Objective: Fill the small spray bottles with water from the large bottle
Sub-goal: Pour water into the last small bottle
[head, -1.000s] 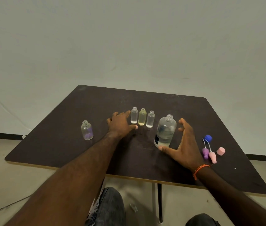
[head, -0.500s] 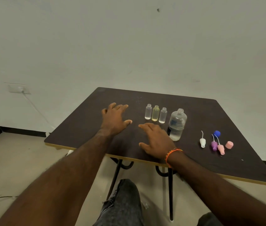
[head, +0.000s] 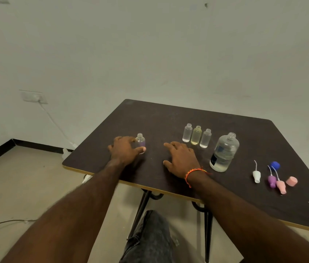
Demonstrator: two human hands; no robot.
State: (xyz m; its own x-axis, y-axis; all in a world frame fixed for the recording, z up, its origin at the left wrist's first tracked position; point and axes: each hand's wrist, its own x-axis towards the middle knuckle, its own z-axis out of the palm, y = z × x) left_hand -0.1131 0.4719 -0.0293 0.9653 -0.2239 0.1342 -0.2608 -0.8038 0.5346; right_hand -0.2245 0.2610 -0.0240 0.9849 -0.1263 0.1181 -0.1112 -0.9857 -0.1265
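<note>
On the dark table [head: 169, 118], my left hand [head: 124, 151] curls round a small purple-tinted bottle [head: 140, 141] near the left edge, thumb across its base. My right hand [head: 182, 158] lies flat on the table, fingers spread, holding nothing. Three small uncapped bottles stand in a row behind it: a clear one [head: 187, 132], a yellowish one [head: 196, 135] and another clear one [head: 206, 138]. The large uncapped bottle [head: 224, 151], with some water in it, stands to their right.
Loose at the right lie a white spray head [head: 256, 175], a purple spray head [head: 272, 180], a pink spray head [head: 280, 186], a pink cap [head: 291, 181] and a blue cap [head: 275, 165]. My knee [head: 148, 238] is below the table's front edge.
My left hand moved left across the table and took hold of the purple-tinted bottle. My right hand left the large bottle and settled flat on the table.
</note>
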